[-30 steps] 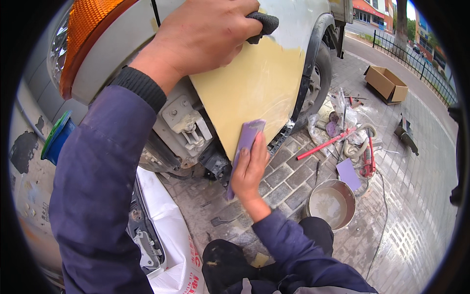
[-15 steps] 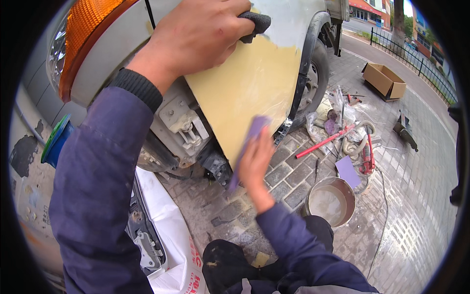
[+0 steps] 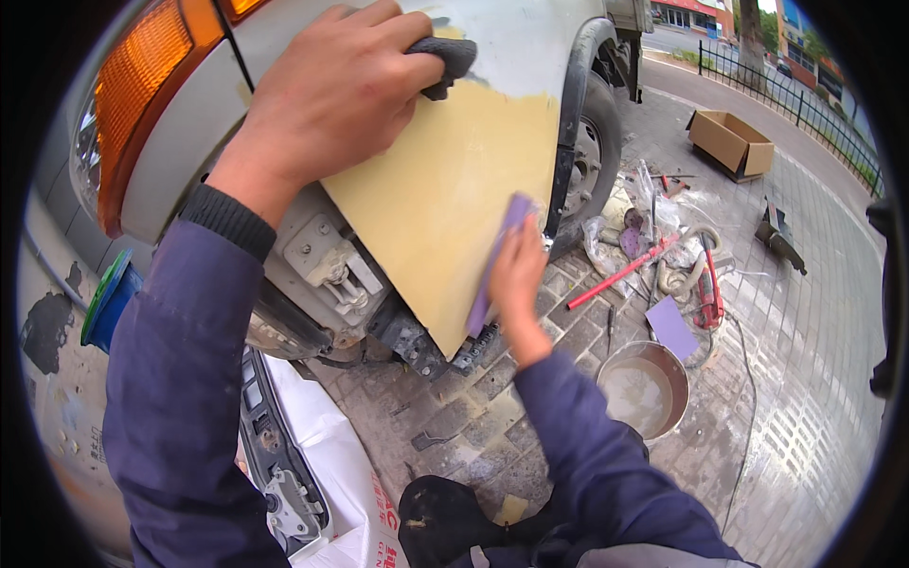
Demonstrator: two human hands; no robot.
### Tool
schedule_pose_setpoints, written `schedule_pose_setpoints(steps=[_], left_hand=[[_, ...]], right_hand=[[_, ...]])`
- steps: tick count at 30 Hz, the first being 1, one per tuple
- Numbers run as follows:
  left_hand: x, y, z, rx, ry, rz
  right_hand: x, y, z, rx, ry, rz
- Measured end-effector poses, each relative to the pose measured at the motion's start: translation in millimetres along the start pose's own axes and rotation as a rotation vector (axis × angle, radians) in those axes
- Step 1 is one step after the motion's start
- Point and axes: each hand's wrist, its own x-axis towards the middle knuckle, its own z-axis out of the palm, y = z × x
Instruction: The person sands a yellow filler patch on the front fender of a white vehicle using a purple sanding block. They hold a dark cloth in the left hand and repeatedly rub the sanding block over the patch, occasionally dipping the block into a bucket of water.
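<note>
A vehicle's white body panel carries a broad coat of pale yellow filler (image 3: 431,204) down to its lower corner. Against the upper part of that panel, my left hand (image 3: 336,95) is closed around a dark grey sponge or wadded cloth (image 3: 454,59). My right hand (image 3: 516,275) presses a purple strip of sandpaper (image 3: 490,275) against the filler near its lower right edge. The strip is seen nearly edge-on, so I cannot tell whether a block backs it. An orange and clear lamp (image 3: 142,80) lies beyond my left forearm.
A bucket of cloudy water (image 3: 684,393) stands by my right knee, next to a purple sheet (image 3: 672,328). Red-handled tools (image 3: 620,275), hose and plastic bags litter the paving. Behind are the wheel (image 3: 592,156) and a cardboard box (image 3: 729,142). A white sack (image 3: 327,426) lies left.
My right hand has slid the sandpaper up and to the right along the filler, baring the panel's lower corner. The left hand keeps its hold as the view shifts slightly.
</note>
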Motion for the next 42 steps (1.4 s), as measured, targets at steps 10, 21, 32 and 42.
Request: schedule_pose_setpoints(steps=[10,21,32,42], left_hand=[[-4.8,-4.6,12.4,0.014,0.059,0.016],[-0.4,-2.7,6.9,-0.015,0.028,0.012],[1.0,-0.2,5.1,0.021,0.014,0.014],[5.9,4.1,3.7,-0.004,0.01,0.0]], right_hand=[[-35.4,-54.2,-17.2,0.175,-0.015,-0.381],[32.8,-6.6,7.1,0.161,-0.077,-0.004],[76.9,26.2,2.1,0.139,-0.245,0.504],[56.0,49.1,17.9,0.074,-0.054,0.166]])
